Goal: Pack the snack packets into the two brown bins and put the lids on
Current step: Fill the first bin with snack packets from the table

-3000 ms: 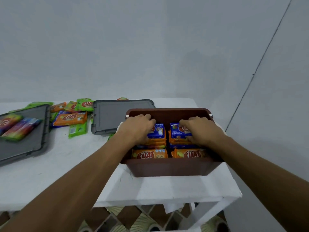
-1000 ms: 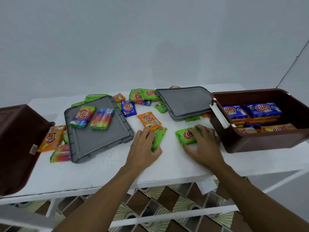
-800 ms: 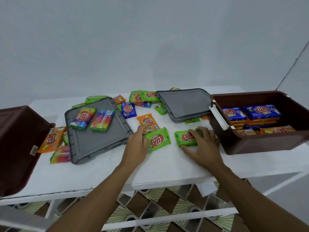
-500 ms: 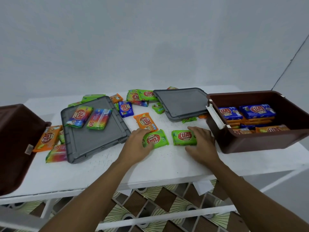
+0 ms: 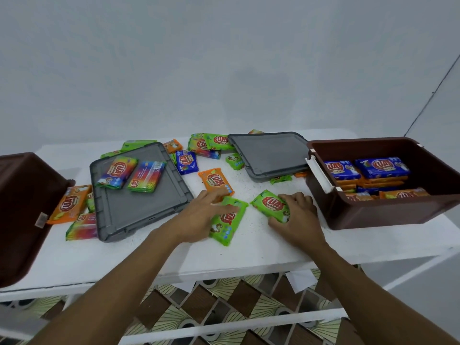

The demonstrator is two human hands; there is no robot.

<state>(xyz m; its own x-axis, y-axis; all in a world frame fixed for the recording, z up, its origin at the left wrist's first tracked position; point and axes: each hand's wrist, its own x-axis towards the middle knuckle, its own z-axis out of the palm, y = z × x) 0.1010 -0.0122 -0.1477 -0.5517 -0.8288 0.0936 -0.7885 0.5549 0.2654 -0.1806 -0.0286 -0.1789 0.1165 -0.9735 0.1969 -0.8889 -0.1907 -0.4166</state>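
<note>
Two green packets lie on the tabletop (image 5: 249, 255) right under the hands, and the right bin (image 5: 373, 215) they seem bound for sits just to the right. The right hand (image 5: 296, 217) is the nearer to it — its fingers curl over the near end of the right packet (image 5: 270, 204), which lies with its long axis slanting from far-left to near-right. The left hand (image 5: 199, 215) rests fingers spread and flat across the upper part of the left packet (image 5: 227, 221), whose long axis runs from far-right to near-left. Neither packet looks lifted; whether either is truly pinched I cannot tell, as the thumbs are hidden.

The right bin already holds blue and orange packets in rows, with room above them as far as I can judge. The left bin (image 5: 22, 207) is cut off by the frame edge and its inside is not visible. Both grey lids lie flat — the left lid (image 5: 139, 207) carries two rainbow packets (image 5: 132, 175), the right lid (image 5: 271, 153) covers part of a few small packets beneath its edge. The left hand's fingertips are blurred.
</note>
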